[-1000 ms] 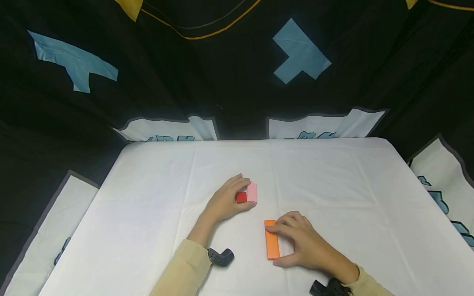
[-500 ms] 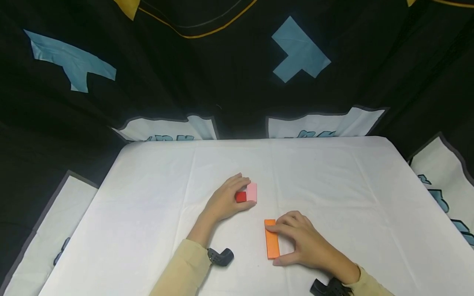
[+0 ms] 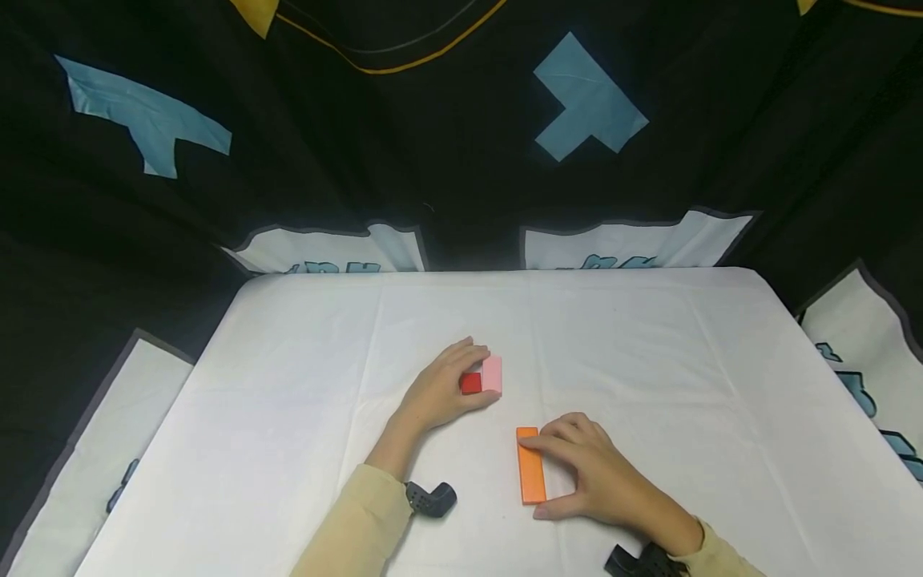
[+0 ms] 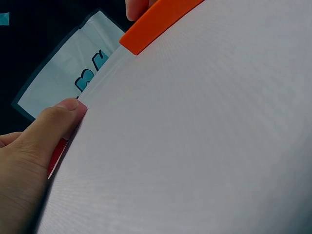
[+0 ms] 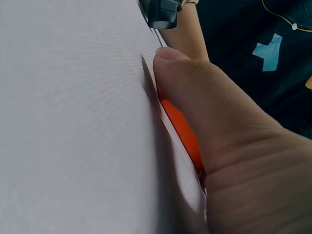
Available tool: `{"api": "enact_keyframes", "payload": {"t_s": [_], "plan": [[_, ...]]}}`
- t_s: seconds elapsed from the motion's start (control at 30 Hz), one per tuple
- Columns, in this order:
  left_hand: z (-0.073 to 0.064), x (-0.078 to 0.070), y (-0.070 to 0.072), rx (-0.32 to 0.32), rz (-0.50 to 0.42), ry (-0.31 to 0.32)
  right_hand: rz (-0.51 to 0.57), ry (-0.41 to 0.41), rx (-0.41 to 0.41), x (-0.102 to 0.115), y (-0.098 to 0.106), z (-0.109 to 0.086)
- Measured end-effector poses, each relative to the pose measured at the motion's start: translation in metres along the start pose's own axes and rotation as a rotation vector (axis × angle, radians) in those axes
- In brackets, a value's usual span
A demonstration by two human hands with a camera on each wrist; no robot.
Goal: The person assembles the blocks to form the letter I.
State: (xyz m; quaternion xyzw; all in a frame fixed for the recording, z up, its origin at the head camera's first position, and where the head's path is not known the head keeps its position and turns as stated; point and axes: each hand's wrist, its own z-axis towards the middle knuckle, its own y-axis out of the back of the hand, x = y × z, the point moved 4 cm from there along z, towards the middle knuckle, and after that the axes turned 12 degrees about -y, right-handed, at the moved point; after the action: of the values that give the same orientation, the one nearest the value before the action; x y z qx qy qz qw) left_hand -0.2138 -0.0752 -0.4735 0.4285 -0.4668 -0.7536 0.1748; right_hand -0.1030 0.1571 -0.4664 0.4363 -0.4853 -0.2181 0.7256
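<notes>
Near the middle of the table, my left hand (image 3: 437, 391) grips a pink block (image 3: 491, 374), thumb at its near end and fingers at its far end. A smaller red block (image 3: 471, 383) sits against the pink one's left side, inside the curve of that hand. In the left wrist view the thumb covers much of the pink block. Closer to me and to the right, my right hand (image 3: 586, 469) holds a long orange block (image 3: 531, 473) lengthwise, thumb at the near end and a finger over the far part. In the right wrist view the thumb hides part of the orange block.
A white cloth covers the table (image 3: 288, 361). Dark curtains (image 3: 433, 160) with blue and white patches hang behind and at the sides. A black wrist device (image 3: 430, 501) is on the left wrist, and another black device (image 3: 644, 561) on the right.
</notes>
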Motion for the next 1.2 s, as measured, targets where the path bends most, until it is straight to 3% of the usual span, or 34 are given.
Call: {"api": "enact_keyframes", "payload": {"t_s": [0.8,1.2], "plan": [[0.0022,-0.0007,0.0017,0.006,-0.076,0.014,0.009,0.003,0.009,-0.0022,0.0011,-0.0042],[0.0036,0.001,0.0002,-0.031,-0.075,-0.005,0.009,0.02,-0.009,-0.003,-0.0003,-0.0034]]}}
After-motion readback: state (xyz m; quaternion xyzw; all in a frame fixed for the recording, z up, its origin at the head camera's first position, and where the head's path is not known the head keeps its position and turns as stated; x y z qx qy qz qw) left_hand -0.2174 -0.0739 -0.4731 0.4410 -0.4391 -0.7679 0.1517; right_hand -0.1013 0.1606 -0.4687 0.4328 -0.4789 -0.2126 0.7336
